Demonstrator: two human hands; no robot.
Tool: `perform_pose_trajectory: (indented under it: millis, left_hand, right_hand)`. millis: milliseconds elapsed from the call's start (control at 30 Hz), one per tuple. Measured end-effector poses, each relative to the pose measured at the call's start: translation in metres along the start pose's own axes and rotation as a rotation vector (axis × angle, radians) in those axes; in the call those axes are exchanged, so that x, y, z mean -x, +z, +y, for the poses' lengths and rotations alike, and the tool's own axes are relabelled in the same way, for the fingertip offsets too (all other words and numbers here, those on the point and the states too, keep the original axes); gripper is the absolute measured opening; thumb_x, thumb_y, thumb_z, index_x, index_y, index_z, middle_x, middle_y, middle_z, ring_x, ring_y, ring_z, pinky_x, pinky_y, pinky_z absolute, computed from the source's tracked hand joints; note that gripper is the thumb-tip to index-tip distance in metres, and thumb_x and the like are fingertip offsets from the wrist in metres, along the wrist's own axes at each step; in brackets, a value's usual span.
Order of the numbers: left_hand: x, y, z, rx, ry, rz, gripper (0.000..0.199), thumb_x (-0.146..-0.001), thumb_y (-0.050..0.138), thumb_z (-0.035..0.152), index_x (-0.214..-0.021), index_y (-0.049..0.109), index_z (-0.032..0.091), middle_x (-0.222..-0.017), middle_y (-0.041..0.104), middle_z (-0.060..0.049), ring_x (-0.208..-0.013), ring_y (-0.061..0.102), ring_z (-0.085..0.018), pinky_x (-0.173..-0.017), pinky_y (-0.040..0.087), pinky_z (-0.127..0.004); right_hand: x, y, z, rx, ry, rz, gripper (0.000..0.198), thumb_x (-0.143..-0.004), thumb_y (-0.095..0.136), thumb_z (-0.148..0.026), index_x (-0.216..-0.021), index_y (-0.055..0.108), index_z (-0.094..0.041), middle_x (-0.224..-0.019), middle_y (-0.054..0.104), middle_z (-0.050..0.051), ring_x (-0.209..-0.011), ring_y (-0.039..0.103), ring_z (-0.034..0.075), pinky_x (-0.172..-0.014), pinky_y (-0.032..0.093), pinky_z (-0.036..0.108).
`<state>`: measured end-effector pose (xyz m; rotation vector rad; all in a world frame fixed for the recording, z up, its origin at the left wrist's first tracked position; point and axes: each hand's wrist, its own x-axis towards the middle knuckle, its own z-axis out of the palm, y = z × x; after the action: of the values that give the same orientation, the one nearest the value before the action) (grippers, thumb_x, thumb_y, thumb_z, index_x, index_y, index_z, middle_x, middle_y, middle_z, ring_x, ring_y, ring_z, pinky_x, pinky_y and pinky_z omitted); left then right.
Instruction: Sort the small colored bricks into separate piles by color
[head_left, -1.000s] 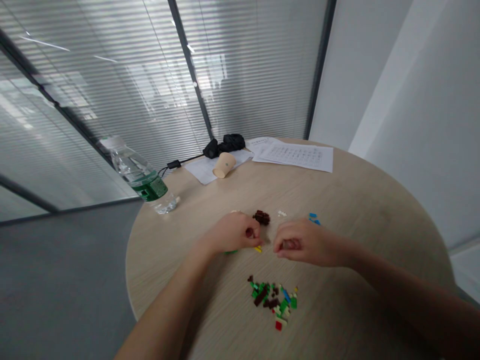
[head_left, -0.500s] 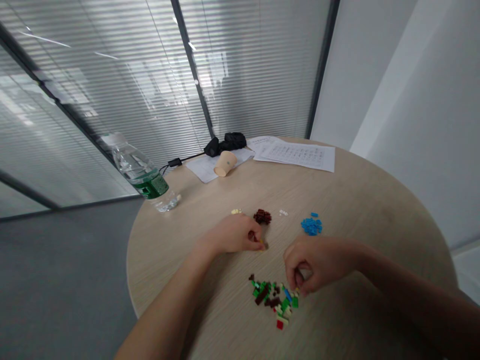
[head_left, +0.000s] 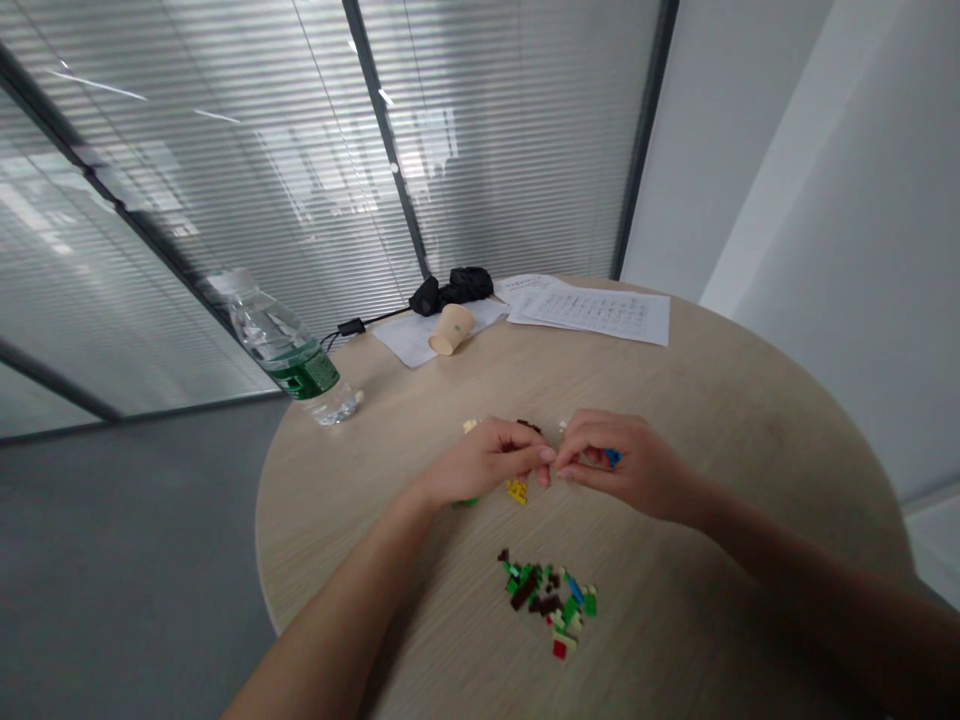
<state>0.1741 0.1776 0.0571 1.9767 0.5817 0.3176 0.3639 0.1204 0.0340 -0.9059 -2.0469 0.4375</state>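
My left hand (head_left: 499, 462) is closed in a pinch, its fingertips almost touching those of my right hand (head_left: 630, 465). The right hand pinches too; whatever either holds is too small to make out. Below the left hand lie yellow toy bricks (head_left: 517, 491), with a bit of the green bricks (head_left: 466, 501) showing under its wrist. Brown bricks (head_left: 529, 425) and cream bricks (head_left: 471, 425) peek out behind it. Blue bricks (head_left: 613, 457) show through the gap in the right hand's fingers, and white pieces (head_left: 562, 426) beside it. A mixed brick pile (head_left: 526, 590) lies nearer to me.
On the round wooden table (head_left: 720, 400) a clear water bottle (head_left: 289, 355) stands at the left. Toward the back are a paper cup (head_left: 451, 330) on its side, a black bundle with a cord (head_left: 469, 284) and printed sheets (head_left: 600, 310). Blinds-covered glass rises behind.
My right hand has moved up and left, away from the mixed pile, to meet the left. The left hand has shifted slightly right and up, uncovering the yellow bricks.
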Motion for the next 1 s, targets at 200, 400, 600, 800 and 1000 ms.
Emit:
perform_pose_trajectory:
  millis: [200,400,600,800,1000]
  left_hand:
    - [-0.004,0.004,-0.008,0.135,-0.029,0.013,0.021,-0.074,0.06,0.034,-0.071,0.061,0.013,-0.061,0.057,0.002,-0.056,0.048,-0.008,-0.054,0.037,-0.019]
    - [0.0,-0.003,-0.008,-0.06,-0.047,0.013,0.021,-0.076,0.058,0.034,-0.071,0.061,0.013,-0.06,0.055,0.002,-0.056,0.045,-0.008,-0.053,0.035,-0.02]
    - [0.006,-0.02,-0.012,-0.635,-0.109,-0.006,0.013,-0.077,0.056,0.023,-0.077,0.068,0.018,-0.07,0.065,0.0,-0.06,0.052,-0.009,-0.057,0.035,-0.02]
    - [0.006,-0.023,-0.02,-0.674,-0.044,-0.118,0.015,-0.078,0.057,0.023,-0.084,0.07,0.021,-0.079,0.069,0.0,-0.068,0.057,-0.011,-0.064,0.038,-0.022]
    - [0.006,-0.021,-0.018,-0.619,-0.046,-0.122,0.013,-0.078,0.059,0.023,-0.082,0.07,0.021,-0.077,0.069,0.0,-0.068,0.058,-0.012,-0.063,0.038,-0.021]
  right_hand:
    - [0.001,0.001,0.001,-0.031,0.034,0.017,0.008,-0.079,0.062,-0.022,-0.073,0.063,-0.016,-0.065,0.053,-0.001,-0.056,0.044,0.008,-0.053,0.036,0.02]
    - [0.001,0.001,-0.001,-0.023,0.128,-0.106,0.011,-0.077,0.063,-0.025,-0.082,0.062,-0.016,-0.065,0.052,-0.002,-0.055,0.044,0.008,-0.052,0.035,0.02]
    - [0.004,0.0,-0.001,-0.022,0.174,-0.442,0.009,-0.076,0.062,-0.021,-0.081,0.064,-0.014,-0.064,0.054,-0.002,-0.056,0.046,0.009,-0.055,0.036,0.02]
    - [0.007,0.001,-0.002,-0.115,0.062,-0.694,0.009,-0.074,0.063,-0.019,-0.078,0.068,-0.014,-0.064,0.056,-0.001,-0.056,0.049,0.009,-0.056,0.039,0.02]
    - [0.008,0.003,-0.003,-0.172,-0.007,-0.775,0.008,-0.075,0.064,-0.019,-0.078,0.07,-0.015,-0.067,0.061,0.0,-0.06,0.052,0.009,-0.058,0.041,0.019]
